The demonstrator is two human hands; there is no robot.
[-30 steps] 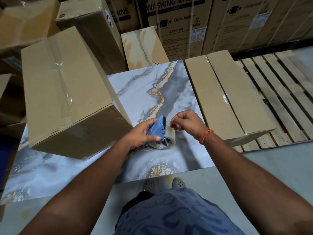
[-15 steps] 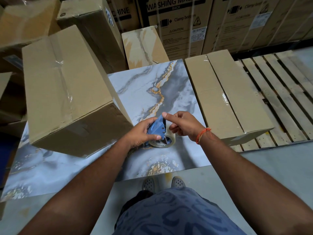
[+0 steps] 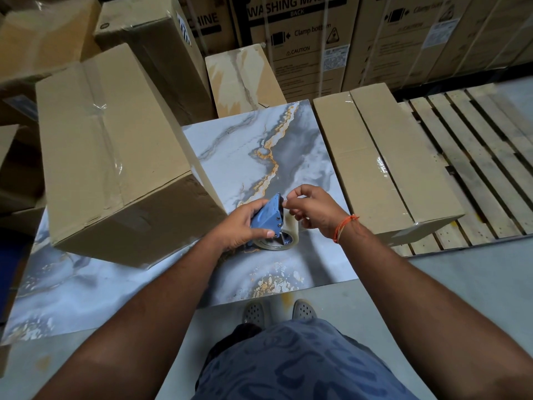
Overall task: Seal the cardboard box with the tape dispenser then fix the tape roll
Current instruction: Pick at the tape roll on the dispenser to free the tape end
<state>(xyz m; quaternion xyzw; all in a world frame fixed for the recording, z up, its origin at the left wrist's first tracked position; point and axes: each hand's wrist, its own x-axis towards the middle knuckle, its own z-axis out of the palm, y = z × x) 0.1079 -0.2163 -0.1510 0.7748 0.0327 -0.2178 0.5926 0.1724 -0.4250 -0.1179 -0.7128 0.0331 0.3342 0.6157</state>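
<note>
A blue tape dispenser rests on the marble-patterned table, its clear tape roll touching the surface. My left hand grips the dispenser's blue body from the left. My right hand sits just right of the dispenser's top, thumb and forefinger pinched at the tape end near the front edge. A large taped cardboard box lies on the table to the left, clear tape running along its top seam. Its near end almost touches my left hand.
A flat cardboard box lies right of the table on a wooden pallet. Stacked cartons, some printed for washing machines, fill the back. A marbled slab leans behind the table. My feet stand on the grey floor.
My right hand has lifted slightly from over the dispenser and now pinches at its top front edge. The left hand and dispenser stay almost where they were.
</note>
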